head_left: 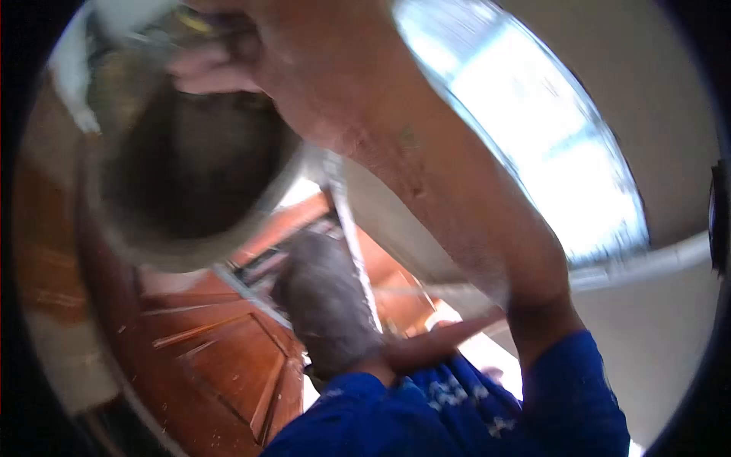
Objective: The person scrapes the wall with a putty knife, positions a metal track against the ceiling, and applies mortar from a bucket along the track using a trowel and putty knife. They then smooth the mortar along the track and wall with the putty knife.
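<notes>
My right arm reaches up across the view from a blue sleeve at the lower right. My right hand is at the upper left, blurred, with its fingers curled at the upper edge of a round bucket. The bucket is tilted so its dark inside faces me, and it has a paler rim. Below it, beside the other blue sleeve, is a rounded grey-brown shape that I cannot tell the kind of. My left hand does not show.
Reddish-brown wood panels with pale specks lie below the bucket. A pale, narrow upright strip stands beside the grey-brown shape. Bright window panes in a curved-looking frame are at the upper right, next to a beige wall.
</notes>
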The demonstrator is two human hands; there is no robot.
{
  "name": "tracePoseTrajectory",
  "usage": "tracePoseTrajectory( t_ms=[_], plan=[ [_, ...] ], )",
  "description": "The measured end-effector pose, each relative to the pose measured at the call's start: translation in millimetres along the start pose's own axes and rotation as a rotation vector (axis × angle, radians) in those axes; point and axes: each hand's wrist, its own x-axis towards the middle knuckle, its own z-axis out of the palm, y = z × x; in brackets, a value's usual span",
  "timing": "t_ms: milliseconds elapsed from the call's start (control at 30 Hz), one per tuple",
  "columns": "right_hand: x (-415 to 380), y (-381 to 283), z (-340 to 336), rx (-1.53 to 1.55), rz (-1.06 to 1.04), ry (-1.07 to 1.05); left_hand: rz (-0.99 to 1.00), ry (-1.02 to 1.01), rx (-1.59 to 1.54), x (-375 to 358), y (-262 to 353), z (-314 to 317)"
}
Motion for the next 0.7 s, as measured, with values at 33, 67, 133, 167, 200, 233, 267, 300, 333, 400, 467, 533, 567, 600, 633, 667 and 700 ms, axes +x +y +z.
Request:
tracePoseTrajectory(
  t_ms=[33,67,133,167,200,233,267,300,333,400,467,533,567,600,633,667,700],
  plan=[
    [-23.6,-16.2,-11.1,-0.138,-0.196,-0.005,-0.027,-0.037,0.019,-0.6,6.3,0.7],
    [-42.8,-25.4,-43.0,-0.288,-0.269,-0.087,-0.058,-0.089,0.039,1.4,11.5,-3.1],
    [-104.4,-69.5,-102.0,-0.378,-0.375,-0.161,-0.143,-0.209,0.088,12.2,17.4,-10.4],
    [-145.8,-102.9,-117.4,-0.477,-0.371,-0.123,-0.106,-0.156,0.076,15.6,14.4,-9.1],
    [-187.5,-136.4,-132.5,-0.575,-0.363,-0.086,-0.096,-0.119,0.063,14.7,15.1,-7.9],
    [-215.5,-131.7,-120.4,-0.687,-0.399,0.075,0.075,0.107,0.016,14.5,12.0,-4.0],
    [-243.6,-127.2,-108.0,-0.798,-0.414,0.245,0.070,0.090,-0.001,11.1,8.4,1.3],
    [-271.9,-122.5,-95.4,-0.893,-0.407,0.415,0.066,0.080,-0.017,8.1,7.3,3.4],
    [-286.4,-122.2,-94.6,-1.118,-0.342,0.413,0.076,0.109,-0.031,7.5,6.1,5.5],
    [-308.4,-118.5,-91.0,-1.559,-0.175,0.342,0.087,0.172,-0.049,7.0,-0.8,8.7],
    [-324.0,-110.4,-100.9,-1.841,-0.008,0.038,0.086,0.194,-0.040,7.6,-3.8,3.5],
    [-321.5,-106.0,-87.9,-2.025,0.244,-0.168,0.073,0.185,-0.055,5.8,-2.8,-2.1],
    [-328.4,-98.5,-93.9,-2.086,0.252,-0.260,0.065,0.172,-0.058,4.6,-3.6,-1.1],
    [-334.5,-92.5,-100.8,-2.103,0.250,-0.299,0.059,0.160,-0.061,4.0,-4.4,-0.2],
    [-341.1,-85.5,-107.5,-2.117,0.248,-0.341,0.052,0.149,-0.064,2.8,-5.3,-0.5],
    [-350.5,-84.0,-116.1,-2.130,0.243,-0.377,0.063,0.135,-0.062,4.0,-4.4,3.2],
    [-354.8,-79.8,-122.9,-2.151,0.238,-0.387,0.071,0.127,-0.064,4.3,-5.5,2.8]
  ],
)
